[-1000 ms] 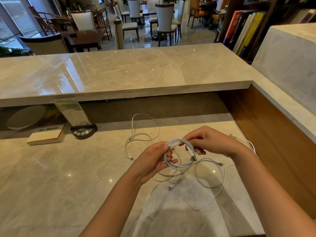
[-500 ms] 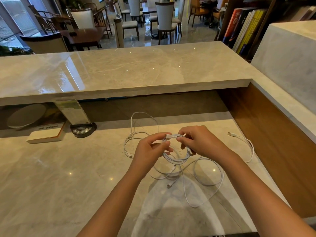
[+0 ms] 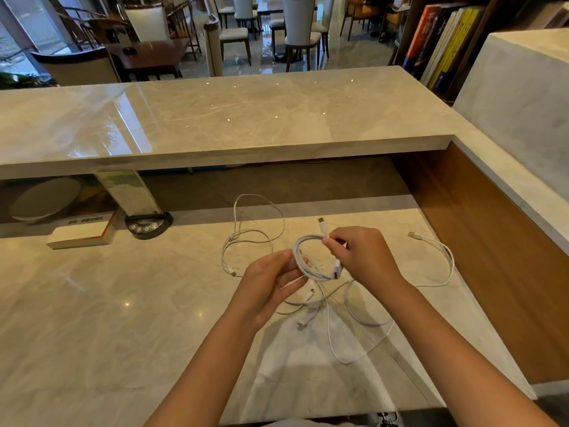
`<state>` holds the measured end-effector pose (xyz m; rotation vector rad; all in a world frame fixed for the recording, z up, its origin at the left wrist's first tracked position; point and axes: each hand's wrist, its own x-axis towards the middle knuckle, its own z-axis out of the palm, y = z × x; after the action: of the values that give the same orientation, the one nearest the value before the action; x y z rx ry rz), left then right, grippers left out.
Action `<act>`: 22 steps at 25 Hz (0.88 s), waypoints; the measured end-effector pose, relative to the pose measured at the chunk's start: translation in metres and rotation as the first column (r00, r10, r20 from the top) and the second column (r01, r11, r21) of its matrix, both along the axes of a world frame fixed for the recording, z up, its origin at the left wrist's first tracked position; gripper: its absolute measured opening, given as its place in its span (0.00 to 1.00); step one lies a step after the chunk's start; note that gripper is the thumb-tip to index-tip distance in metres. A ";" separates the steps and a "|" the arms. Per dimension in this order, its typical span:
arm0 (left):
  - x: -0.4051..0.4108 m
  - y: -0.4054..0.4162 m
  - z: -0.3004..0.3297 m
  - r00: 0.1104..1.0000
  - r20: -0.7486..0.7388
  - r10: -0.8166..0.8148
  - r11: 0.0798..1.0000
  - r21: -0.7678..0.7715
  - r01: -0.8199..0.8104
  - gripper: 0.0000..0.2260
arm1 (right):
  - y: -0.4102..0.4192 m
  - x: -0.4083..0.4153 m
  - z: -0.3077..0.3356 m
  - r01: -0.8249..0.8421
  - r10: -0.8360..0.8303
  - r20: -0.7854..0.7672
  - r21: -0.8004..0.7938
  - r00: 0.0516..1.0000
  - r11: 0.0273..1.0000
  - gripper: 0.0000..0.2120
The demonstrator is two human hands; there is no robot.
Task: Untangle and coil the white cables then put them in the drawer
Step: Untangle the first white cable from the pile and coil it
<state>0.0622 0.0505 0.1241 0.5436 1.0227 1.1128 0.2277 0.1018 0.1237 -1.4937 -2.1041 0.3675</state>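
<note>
Head view, right hand (image 3: 365,257) pinching coiled cable (image 3: 311,260), plug (image 3: 322,224) pointing up-left, left hand (image 3: 271,285) fingers loosely holding coil.

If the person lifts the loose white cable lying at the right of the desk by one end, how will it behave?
The loose cable will probably hang limp, since it already lies in slack curves on the desk. It looks thin, so likely light. The coil needs both the left hand and the right hand, so it may spring open.

A café or lobby reception. A raised marble ledge (image 3: 246,118) fronts the desk (image 3: 107,303). Beyond stand dining chairs (image 3: 297,32), tables (image 3: 147,53) and books (image 3: 440,44).
</note>
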 end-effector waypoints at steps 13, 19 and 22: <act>-0.030 -0.012 -0.035 0.984 -0.180 0.011 0.999 -0.035 -0.018 0.12 | -0.019 -0.022 -0.033 -0.138 -0.280 -0.587 -0.566 0.759 0.813 0.02; -0.069 -0.047 -0.070 0.870 -0.451 0.197 0.972 -0.027 -0.234 0.11 | -0.036 -0.071 -0.071 -0.138 -0.256 -0.479 -0.644 0.839 0.753 0.06; -0.097 -0.069 -0.090 0.731 -0.653 0.199 0.964 -0.005 -0.267 0.13 | -0.049 -0.101 -0.095 -0.145 -0.161 -0.422 -0.605 0.892 0.783 0.07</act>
<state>-0.0350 -0.0185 0.0337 0.7624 1.7917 1.1036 0.1263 0.0530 0.0290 -1.5448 -1.6519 1.3889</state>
